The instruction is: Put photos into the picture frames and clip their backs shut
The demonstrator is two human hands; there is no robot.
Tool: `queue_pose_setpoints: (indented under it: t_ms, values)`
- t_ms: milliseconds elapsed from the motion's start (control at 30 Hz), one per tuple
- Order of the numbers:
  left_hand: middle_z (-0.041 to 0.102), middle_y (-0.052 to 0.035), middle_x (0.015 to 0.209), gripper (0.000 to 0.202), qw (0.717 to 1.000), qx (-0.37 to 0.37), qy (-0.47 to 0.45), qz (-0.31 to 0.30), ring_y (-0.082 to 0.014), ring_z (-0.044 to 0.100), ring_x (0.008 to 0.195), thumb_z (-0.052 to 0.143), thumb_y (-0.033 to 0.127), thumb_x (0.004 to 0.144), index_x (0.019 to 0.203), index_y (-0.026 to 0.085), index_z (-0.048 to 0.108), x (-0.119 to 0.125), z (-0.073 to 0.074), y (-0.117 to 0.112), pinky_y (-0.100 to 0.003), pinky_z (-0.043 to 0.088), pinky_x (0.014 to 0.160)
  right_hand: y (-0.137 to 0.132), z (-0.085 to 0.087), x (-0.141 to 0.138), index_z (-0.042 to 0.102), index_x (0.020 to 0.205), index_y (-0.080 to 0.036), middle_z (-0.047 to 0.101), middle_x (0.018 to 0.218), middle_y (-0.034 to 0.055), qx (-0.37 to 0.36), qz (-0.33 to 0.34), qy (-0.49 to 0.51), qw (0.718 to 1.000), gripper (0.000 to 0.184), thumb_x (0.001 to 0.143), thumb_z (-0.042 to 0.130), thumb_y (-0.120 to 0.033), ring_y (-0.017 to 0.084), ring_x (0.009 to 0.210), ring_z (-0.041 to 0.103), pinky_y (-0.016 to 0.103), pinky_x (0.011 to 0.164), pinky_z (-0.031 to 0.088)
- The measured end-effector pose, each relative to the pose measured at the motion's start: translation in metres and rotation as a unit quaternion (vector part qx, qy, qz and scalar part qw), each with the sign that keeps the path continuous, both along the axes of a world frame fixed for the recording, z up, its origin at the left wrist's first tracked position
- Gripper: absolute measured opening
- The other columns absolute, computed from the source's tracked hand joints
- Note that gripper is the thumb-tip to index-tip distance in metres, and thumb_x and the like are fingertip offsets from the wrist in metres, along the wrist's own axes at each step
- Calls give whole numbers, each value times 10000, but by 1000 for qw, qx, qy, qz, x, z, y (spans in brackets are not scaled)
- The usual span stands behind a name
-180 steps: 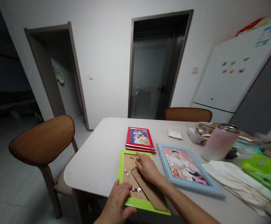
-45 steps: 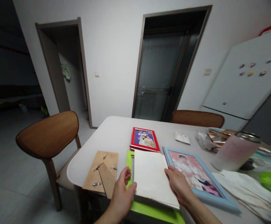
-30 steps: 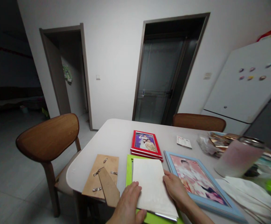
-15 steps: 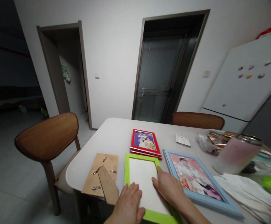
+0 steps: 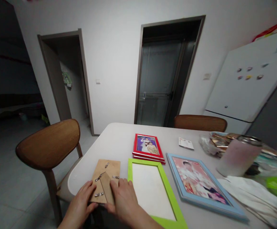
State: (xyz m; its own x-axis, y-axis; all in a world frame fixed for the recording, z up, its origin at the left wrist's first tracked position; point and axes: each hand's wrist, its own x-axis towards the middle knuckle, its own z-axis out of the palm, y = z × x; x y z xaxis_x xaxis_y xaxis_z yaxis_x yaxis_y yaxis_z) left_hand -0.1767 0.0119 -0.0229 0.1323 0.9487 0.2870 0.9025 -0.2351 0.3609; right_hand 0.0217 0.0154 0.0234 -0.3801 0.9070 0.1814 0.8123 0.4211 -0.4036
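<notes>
A brown photo-frame backing board [image 5: 106, 167] with metal clips and a fold-out stand lies at the table's near left, back side up. My left hand [image 5: 81, 198] is closed on its left near edge, thumb at the front edge. My right hand [image 5: 126, 197] grips the right near side, its thumb over the stand and fingers along the edge. Just to the right of that hand lies a green frame [image 5: 168, 187] around a plain white panel. Behind it are stacked red frames [image 5: 147, 145], the top one holding a photo.
A light blue frame [image 5: 207, 204] with a photo lies on the right of the table [image 5: 119, 140]. Beyond it stand a pink-white tumbler [image 5: 239, 157], a white cloth [image 5: 245, 192] and plastic bags. A small white card [image 5: 186, 143] lies farther back. A wooden chair [image 5: 50, 143] stands left.
Both hands have moved left from the green frame onto the backing board and grip it by its near sides. The green frame stays in place, uncovered.
</notes>
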Motion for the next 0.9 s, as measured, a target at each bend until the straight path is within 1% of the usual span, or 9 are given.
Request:
queue_pose_setpoints:
  t_ms: [67, 133, 267, 333, 433, 567, 733, 800, 900]
  values:
    - [559, -112, 1117, 424, 999, 39, -15, -8, -274, 512, 1026, 641, 183, 578, 998, 181, 581, 0, -2, -1, -400, 422, 871, 2, -3, -7, 485, 1084, -201, 517, 961, 104, -13, 12, 23, 1000, 539, 560, 587, -274, 254, 887, 464, 373, 761, 359]
    - [580, -98, 1088, 390, 996, 76, -33, -24, -262, 540, 992, 642, 212, 606, 992, 202, 583, 5, 3, -5, -383, 450, 841, 1, 0, -1, 469, 1110, -197, 507, 967, 97, -18, 18, 63, 998, 563, 554, 560, -216, 233, 899, 461, 341, 770, 370]
    - [575, -117, 1090, 397, 987, 118, -57, -91, -241, 550, 980, 648, 324, 649, 1018, 201, 566, 39, 24, -18, -343, 467, 823, -13, 16, 46, 440, 1147, -191, 503, 1003, 79, -9, 10, 124, 992, 595, 560, 534, -193, 208, 946, 448, 317, 840, 353]
    - [567, -144, 1094, 436, 984, 104, -60, -134, -253, 542, 988, 661, 366, 633, 1012, 173, 566, 67, 35, -23, -350, 464, 827, -24, 20, 79, 443, 1142, -207, 516, 995, 65, -16, -2, 121, 993, 578, 569, 512, -176, 197, 947, 457, 319, 850, 354]
    - [559, -155, 1099, 430, 980, 35, -65, -185, -253, 525, 1007, 685, 332, 615, 981, 140, 569, 114, 46, -24, -348, 447, 852, -37, 16, 125, 450, 1135, -201, 527, 1015, 70, -30, -46, 98, 994, 532, 605, 493, -199, 199, 960, 466, 340, 867, 348]
    - [534, -134, 1131, 426, 975, -44, -56, -210, -249, 473, 1059, 713, 252, 584, 967, 138, 563, 155, 49, -16, -359, 385, 914, -40, -1, 159, 479, 1109, -182, 530, 1031, 83, -27, -93, 76, 992, 474, 639, 485, -241, 208, 965, 472, 352, 873, 347]
    - [535, -97, 1141, 227, 978, -77, -29, -191, -257, 429, 1104, 608, 211, 694, 917, 179, 582, 161, 39, -7, -474, 292, 943, -33, -19, 162, 563, 1005, -160, 530, 975, 98, 12, -110, 46, 993, 380, 642, 497, -249, 222, 942, 466, 351, 856, 353]
    - [549, -73, 1127, 156, 978, -80, -25, -192, -239, 418, 1118, 544, 183, 741, 889, 198, 588, 159, 38, -7, -483, 269, 946, -32, -22, 160, 574, 990, -164, 524, 967, 99, 27, -102, 37, 994, 354, 658, 494, -260, 223, 934, 461, 352, 845, 355]
    - [540, -64, 1137, 167, 978, -81, -31, -191, -224, 406, 1128, 538, 183, 740, 903, 205, 572, 157, 39, -11, -478, 249, 954, -29, -21, 161, 571, 996, -184, 527, 944, 89, 28, -75, 28, 996, 324, 707, 460, -280, 213, 905, 466, 348, 817, 364]
